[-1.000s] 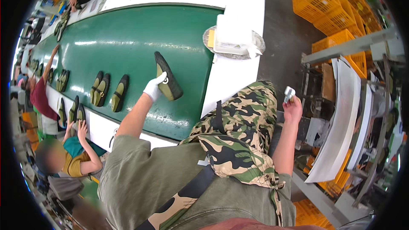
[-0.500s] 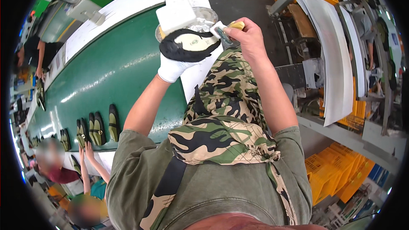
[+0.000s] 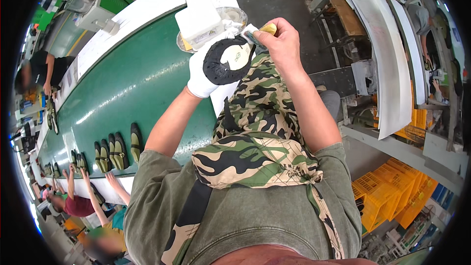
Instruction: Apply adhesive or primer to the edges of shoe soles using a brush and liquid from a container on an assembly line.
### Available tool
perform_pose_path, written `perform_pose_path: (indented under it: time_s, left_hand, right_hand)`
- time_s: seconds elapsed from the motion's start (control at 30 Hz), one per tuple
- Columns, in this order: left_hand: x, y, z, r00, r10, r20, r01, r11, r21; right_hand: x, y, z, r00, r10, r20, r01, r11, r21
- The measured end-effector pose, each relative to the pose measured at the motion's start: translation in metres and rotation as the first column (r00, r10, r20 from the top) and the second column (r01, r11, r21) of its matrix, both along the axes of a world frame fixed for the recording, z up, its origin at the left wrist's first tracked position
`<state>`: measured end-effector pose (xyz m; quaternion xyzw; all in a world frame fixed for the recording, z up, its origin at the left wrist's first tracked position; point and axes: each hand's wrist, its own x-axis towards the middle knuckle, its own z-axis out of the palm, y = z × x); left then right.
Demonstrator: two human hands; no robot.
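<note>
My left hand (image 3: pixel 200 76), in a white glove, is closed around a black shoe upper (image 3: pixel 218 68) with a cream sole board facing up. The shoe's toe end points toward me and its far end tilts away. My bare right hand (image 3: pixel 285 44) pinches a yellow-handled brush (image 3: pixel 268 28). The brush's pale head is at the shoe's far right rim; whether it touches is hard to tell. Just beyond the shoe, a white plastic container (image 3: pixel 198 23) stands in a round tray (image 3: pixel 239 14) holding crumpled white material.
A green conveyor belt (image 3: pixel 117 88) runs to the left, carrying several green-and-black shoes (image 3: pixel 117 151). Co-workers reach over its near edge, and another person (image 3: pixel 46 71) stands across it. To the right are a rack with white sheets (image 3: pixel 387 68) and yellow crates (image 3: pixel 392 189).
My left hand has turned and tilted the shoe, bringing its toe end lower and toward me. The right hand with the brush has shifted slightly left. Shoes on the belt have moved rightward.
</note>
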<state>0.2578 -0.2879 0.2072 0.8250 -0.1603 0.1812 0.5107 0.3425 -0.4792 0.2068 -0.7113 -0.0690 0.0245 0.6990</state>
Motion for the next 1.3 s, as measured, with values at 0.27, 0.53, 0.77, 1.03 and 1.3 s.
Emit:
perform_pose_path:
  time_s: [0.27, 0.53, 0.77, 1.03, 1.3]
  left_hand:
    - [0.002, -0.012, -0.002, 0.991, 0.040, -0.125, -0.036, 0.999, 0.032]
    - [0.007, -0.011, -0.023, 0.946, -0.077, -0.315, 0.044, 0.993, -0.108]
    - [0.015, -0.004, -0.012, 0.863, -0.328, -0.384, 0.256, 0.940, -0.225]
    - [0.015, 0.008, -0.033, 0.600, -0.653, -0.462, 0.196, 0.680, -0.706]
    - [0.013, 0.000, -0.010, 0.642, -0.659, -0.392, 0.002, 0.512, -0.859]
  right_hand:
    - [-0.029, 0.002, 0.039, 0.989, 0.073, -0.128, -0.025, 0.940, 0.341]
    - [-0.030, -0.002, 0.057, 0.976, 0.169, -0.139, -0.094, 0.896, 0.433]
    - [-0.009, 0.004, 0.039, 0.995, 0.087, -0.050, -0.047, 0.846, 0.531]
    - [0.011, 0.007, 0.038, 0.998, 0.033, 0.049, -0.055, 0.838, 0.543]
    - [0.025, -0.018, 0.032, 0.911, 0.368, 0.187, -0.408, 0.870, 0.275]
